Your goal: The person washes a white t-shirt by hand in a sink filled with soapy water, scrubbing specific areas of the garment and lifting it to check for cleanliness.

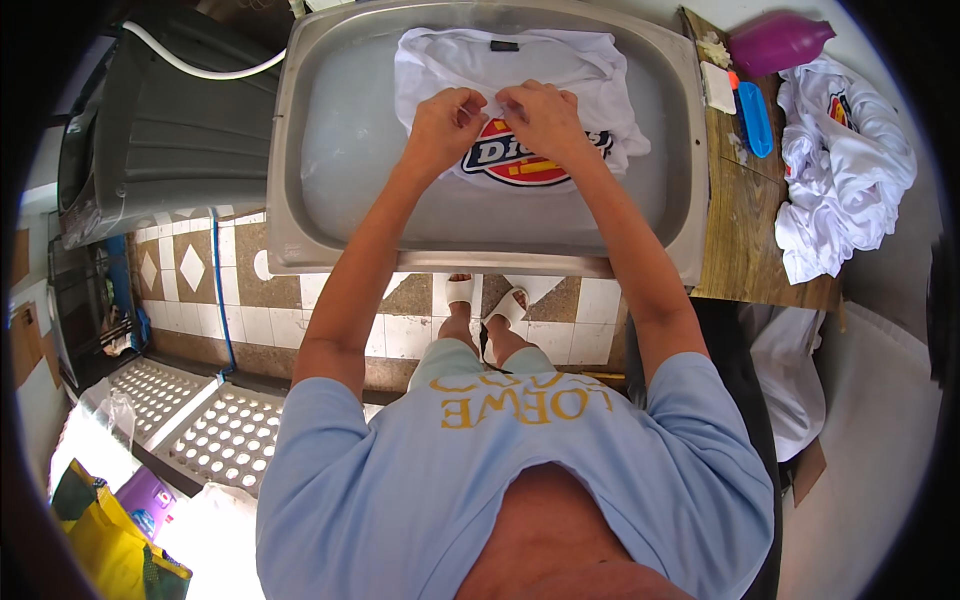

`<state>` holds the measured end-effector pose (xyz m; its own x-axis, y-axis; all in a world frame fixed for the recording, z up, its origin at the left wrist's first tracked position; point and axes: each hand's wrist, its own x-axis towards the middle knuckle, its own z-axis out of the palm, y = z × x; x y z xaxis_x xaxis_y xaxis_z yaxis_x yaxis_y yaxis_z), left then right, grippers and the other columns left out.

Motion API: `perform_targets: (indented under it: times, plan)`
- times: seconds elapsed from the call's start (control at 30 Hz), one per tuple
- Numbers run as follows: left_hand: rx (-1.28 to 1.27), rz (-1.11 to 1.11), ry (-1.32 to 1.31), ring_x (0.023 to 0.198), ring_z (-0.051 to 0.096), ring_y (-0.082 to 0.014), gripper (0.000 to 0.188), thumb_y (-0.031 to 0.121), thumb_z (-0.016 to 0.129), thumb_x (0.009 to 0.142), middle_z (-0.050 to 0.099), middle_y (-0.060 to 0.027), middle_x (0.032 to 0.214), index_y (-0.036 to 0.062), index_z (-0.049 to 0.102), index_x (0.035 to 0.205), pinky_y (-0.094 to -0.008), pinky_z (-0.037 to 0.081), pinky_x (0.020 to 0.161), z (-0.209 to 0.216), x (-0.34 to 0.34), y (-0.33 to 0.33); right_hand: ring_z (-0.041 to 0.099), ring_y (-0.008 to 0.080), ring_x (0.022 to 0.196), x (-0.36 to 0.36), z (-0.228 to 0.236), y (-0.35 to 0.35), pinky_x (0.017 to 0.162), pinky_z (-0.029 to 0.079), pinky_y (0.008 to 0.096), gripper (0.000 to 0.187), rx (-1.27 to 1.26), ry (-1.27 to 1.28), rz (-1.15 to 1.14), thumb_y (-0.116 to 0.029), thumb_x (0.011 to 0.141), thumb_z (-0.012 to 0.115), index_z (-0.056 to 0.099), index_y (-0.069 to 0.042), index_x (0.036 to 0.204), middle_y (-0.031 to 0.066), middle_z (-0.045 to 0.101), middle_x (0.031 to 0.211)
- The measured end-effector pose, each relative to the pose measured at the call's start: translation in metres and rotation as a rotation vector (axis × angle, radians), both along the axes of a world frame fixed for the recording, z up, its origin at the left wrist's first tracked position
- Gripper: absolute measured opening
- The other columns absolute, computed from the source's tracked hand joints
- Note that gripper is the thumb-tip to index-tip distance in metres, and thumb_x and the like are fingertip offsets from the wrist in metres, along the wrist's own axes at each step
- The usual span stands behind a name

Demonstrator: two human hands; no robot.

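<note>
Head view: I see both hands meeting over the basin.
Left hand (445, 118): fingers pinched on white T-shirt (520, 70).
Right hand (540, 115): pinching the same fabric.
T-shirt: in steel basin (330, 150), toward its far edge.

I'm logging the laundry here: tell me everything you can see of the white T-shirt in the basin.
The white T-shirt looks like soft cotton. It lies spread but bunched in the metal basin, collar away from the person, a dark tag at the neck. A red, blue and yellow printed emblem faces up. The left hand and right hand pinch the fabric just above the emblem. Whether it is wet cannot be told.
</note>
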<state>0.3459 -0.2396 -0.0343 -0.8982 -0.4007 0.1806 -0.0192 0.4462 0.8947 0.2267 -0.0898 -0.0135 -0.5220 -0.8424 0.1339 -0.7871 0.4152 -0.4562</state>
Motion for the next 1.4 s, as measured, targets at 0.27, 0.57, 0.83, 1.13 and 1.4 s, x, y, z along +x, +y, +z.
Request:
perform_targets:
  times: [0.27,0.57,0.83,1.13,1.4]
  plan:
    - [-0.395,0.077,-0.170,0.071,0.063,-0.0196,0.023,0.028,0.074,0.075,0.063,-0.0031,0.085,0.0110,0.068,0.089,-0.0328,0.049,0.062,0.004,-0.009,0.023,0.067,0.0210,0.077,-0.019,-0.035,0.001,0.075,0.050,0.0325,0.027,-0.241,-0.485,-0.100,-0.013,0.080,0.064,0.065,-0.011,0.106,0.0084,0.070,0.084]
    - [-0.139,0.084,-0.214,0.069,0.063,-0.0196,0.017,0.026,0.072,0.078,0.065,-0.0027,0.075,0.0100,0.073,0.083,-0.0336,0.048,0.061,-0.011,-0.018,0.017,0.064,0.0137,0.085,-0.025,-0.028,0.003,0.078,0.050,0.0253,0.028,-0.221,-0.645,-0.110,-0.002,0.085,0.059,0.060,-0.004,0.113,0.0086,0.067,0.089]
    - [0.493,0.121,-0.316,0.058,0.053,-0.0073,0.020,0.019,0.071,0.081,0.063,-0.0033,0.068,0.0001,0.071,0.088,-0.0234,0.045,0.053,-0.001,-0.015,0.008,0.063,0.0129,0.084,-0.025,-0.034,0.002,0.079,0.049,0.0242,0.026,-0.276,-0.682,-0.100,-0.002,0.086,0.059,0.060,-0.002,0.111,0.0081,0.067,0.088]
    - [0.353,0.509,0.119,0.065,0.056,-0.0047,0.009,0.013,0.074,0.082,0.064,0.0001,0.076,0.0053,0.070,0.085,-0.0186,0.045,0.057,0.080,0.140,-0.073,0.061,0.0093,0.084,-0.014,-0.018,0.000,0.075,0.049,0.0228,0.020,-0.427,-0.495,-0.181,-0.004,0.086,0.061,0.064,-0.002,0.106,0.0050,0.066,0.090]
    - [-0.575,0.879,-1.447,0.137,0.031,-0.0262,0.078,0.021,0.077,0.075,0.040,-0.0146,0.143,0.0199,0.038,0.142,-0.0374,0.032,0.106,0.084,0.329,-0.107,0.061,0.0139,0.078,-0.014,-0.003,-0.037,0.070,0.049,0.0255,0.017,-0.240,-0.407,0.085,0.002,0.081,0.060,0.067,-0.003,0.096,0.0073,0.065,0.089]
